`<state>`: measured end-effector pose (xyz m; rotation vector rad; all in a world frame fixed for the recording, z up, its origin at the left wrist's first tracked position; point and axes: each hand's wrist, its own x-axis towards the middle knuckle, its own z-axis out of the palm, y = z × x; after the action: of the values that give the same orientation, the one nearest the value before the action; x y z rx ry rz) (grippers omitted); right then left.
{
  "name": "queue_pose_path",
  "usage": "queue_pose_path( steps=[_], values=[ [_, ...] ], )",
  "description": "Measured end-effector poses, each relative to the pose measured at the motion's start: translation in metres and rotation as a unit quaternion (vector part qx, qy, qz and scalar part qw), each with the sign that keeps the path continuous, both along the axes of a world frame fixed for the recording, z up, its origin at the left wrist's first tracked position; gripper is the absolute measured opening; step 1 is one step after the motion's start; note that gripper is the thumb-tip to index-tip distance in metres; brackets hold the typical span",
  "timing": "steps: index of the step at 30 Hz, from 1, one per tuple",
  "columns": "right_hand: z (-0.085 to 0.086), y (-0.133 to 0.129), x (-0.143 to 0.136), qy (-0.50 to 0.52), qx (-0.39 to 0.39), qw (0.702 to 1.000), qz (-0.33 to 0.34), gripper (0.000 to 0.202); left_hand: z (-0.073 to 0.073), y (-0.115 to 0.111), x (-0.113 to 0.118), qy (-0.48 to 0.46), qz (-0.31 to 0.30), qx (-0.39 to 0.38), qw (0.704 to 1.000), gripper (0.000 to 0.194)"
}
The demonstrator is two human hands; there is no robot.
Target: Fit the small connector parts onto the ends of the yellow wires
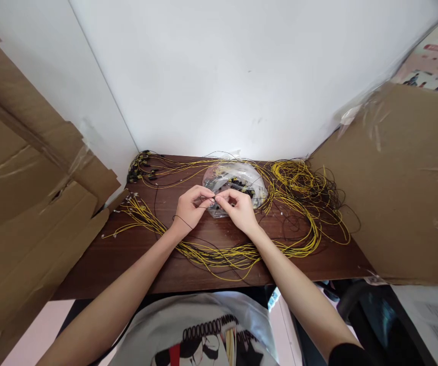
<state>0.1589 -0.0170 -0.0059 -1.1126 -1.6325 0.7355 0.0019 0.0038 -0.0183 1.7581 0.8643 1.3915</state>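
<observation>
Thumb and fingers of my left hand (193, 206) pinch a thin black wire (183, 219) that loops over the wrist. My right hand (238, 206) pinches close beside it, the fingertips of both hands nearly meeting; a small dark piece shows between them, too small to name. Just behind the hands lies a clear plastic bag (259, 185) holding black and yellow small parts. Under my forearms runs a long bundle of yellow and black wires (219, 256), with small pale ends at the left.
On the brown tabletop (104, 269), a tangle of yellow and black wires (295, 175) lies at the back right. Black connectors (138, 165) are clustered at the back left. Cardboard walls (405, 188) stand on both sides, and a white wall (222, 76) rises behind.
</observation>
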Motion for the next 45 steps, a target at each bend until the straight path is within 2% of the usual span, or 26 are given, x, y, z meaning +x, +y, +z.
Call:
queue_pose_path(
  steps=[9,20,26,36,45],
  values=[
    [-0.009,0.004,-0.004,0.125,-0.101,0.986,0.039,0.028,0.002,0.001,0.0,0.001,0.01,0.043,0.999,0.005],
    [-0.008,0.005,-0.004,0.147,-0.109,0.982,0.036,0.026,0.002,-0.001,0.0,0.011,0.014,0.007,1.0,0.008],
    [-0.006,0.004,0.0,0.08,-0.06,0.995,0.024,0.021,-0.002,0.0,0.0,0.01,0.018,-0.064,0.998,0.018],
    [0.002,0.0,-0.001,-0.028,0.038,0.999,-0.02,0.014,-0.002,0.002,0.0,0.0,0.023,-0.078,0.997,0.02],
    [0.006,-0.003,-0.001,-0.045,0.039,0.998,-0.023,0.017,0.001,0.001,-0.001,-0.007,0.012,-0.07,0.997,0.02]
  ],
)
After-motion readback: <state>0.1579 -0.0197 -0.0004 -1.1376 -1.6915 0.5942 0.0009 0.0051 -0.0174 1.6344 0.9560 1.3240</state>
